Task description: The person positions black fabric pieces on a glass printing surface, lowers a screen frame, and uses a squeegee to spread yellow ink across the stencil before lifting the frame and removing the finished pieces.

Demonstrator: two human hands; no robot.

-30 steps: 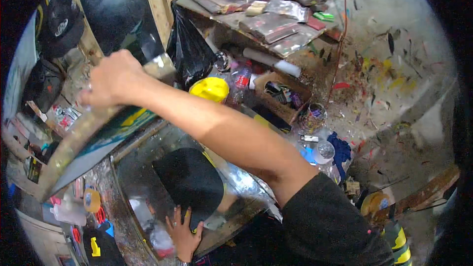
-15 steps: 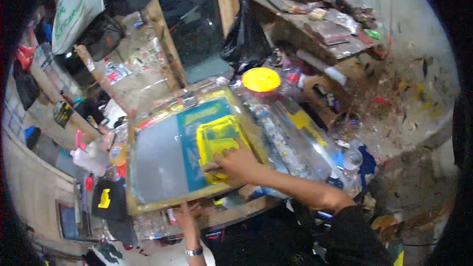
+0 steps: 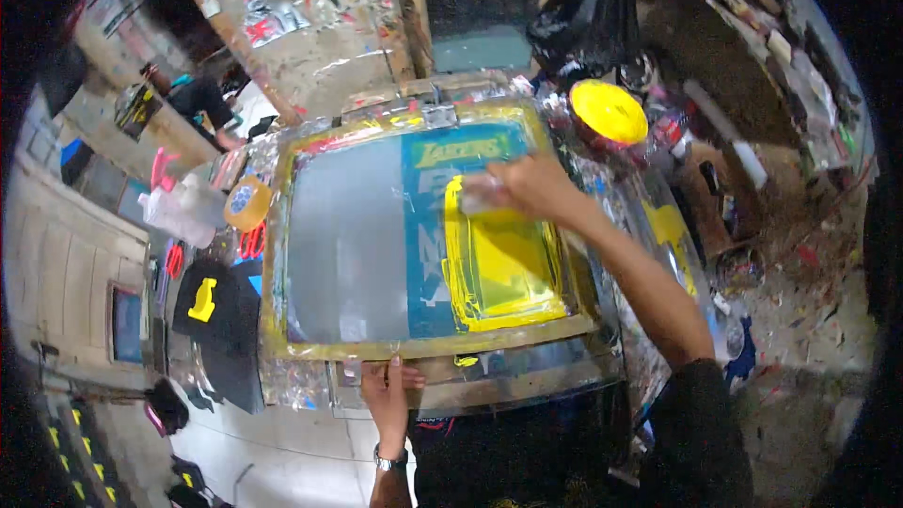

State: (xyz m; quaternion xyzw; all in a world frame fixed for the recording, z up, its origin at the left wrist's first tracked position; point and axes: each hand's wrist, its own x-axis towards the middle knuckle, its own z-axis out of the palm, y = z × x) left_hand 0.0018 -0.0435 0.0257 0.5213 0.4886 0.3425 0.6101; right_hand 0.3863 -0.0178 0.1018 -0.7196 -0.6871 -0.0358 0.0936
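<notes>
A screen-printing frame lies in front of me, its mesh grey on the left and blue-green on the right. Yellow ink covers a rectangle on the right half. Over the far part of that patch, my right hand is closed round a small squeegee, smeared by motion. My left hand is at the near edge of the frame, a fingertip touching the rim and the fingers apart. It appears to hold nothing.
A bowl of yellow ink stands behind the frame, right of centre. On the left are a tape roll, a pink-topped spray bottle, red-handled scissors and a black piece with a yellow print. A black bag hangs behind.
My right hand has moved the squeegee from the near part of the yellow patch to its far part. My left hand stays at the near rim. The view has shifted.
</notes>
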